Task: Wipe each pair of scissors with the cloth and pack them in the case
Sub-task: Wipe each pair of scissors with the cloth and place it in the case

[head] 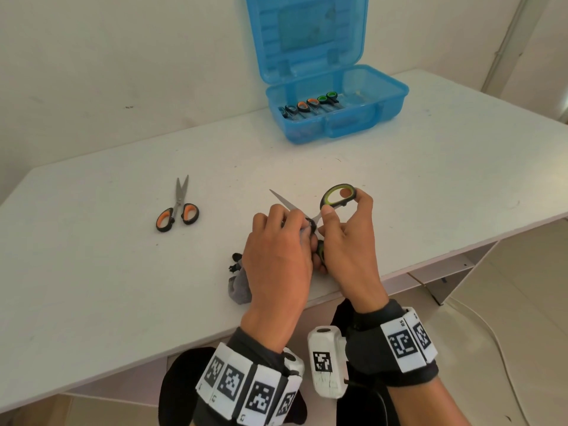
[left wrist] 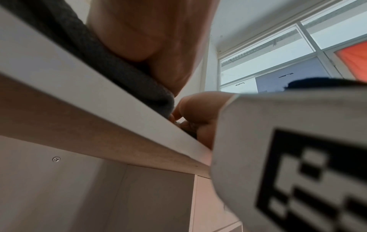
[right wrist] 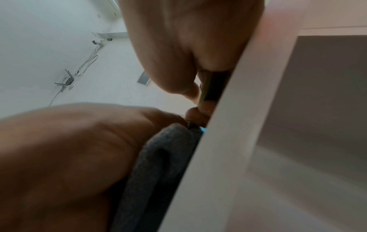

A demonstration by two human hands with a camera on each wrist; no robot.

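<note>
Near the table's front edge my right hand (head: 344, 238) grips the handles of green-handled scissors (head: 338, 195), blades spread apart. My left hand (head: 276, 241) holds a grey cloth (head: 239, 287) bunched round one blade near the pivot; the other blade (head: 282, 199) pokes out up and left. In the left wrist view the cloth (left wrist: 111, 66) lies under my palm on the table edge. The right wrist view shows the cloth (right wrist: 158, 157) and a black and green handle (right wrist: 213, 84). Orange-handled scissors (head: 177, 207) lie on the table to the left. An open blue case (head: 335, 109) at the back holds several scissors (head: 310, 104).
The white table (head: 107, 272) has its front edge right under my wrists, with an open shelf below. A white wall stands behind the case. The case lid (head: 307, 35) leans upright against it. A white cable runs along the floor at right.
</note>
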